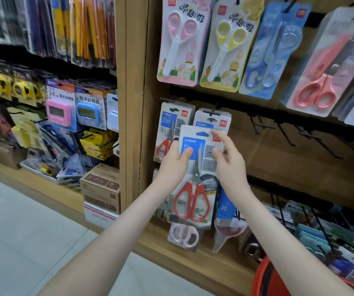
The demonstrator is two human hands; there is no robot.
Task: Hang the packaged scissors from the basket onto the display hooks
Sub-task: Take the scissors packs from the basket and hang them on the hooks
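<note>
Both hands held one packaged scissors [196, 180], red-handled, upright before the wooden display panel [257, 163]. The left hand [173, 165] gripped its left edge, thumb pressed on the blue label, its fingers curled behind the card. The right hand [229, 165] pinched the upper right edge, its fingers [219, 136] bent over the front. The pack overlapped two matching hung packs [173, 122] just behind it. Bare hooks [287, 135] stood further right, and the red basket [264, 278] sat near, low right.
</note>
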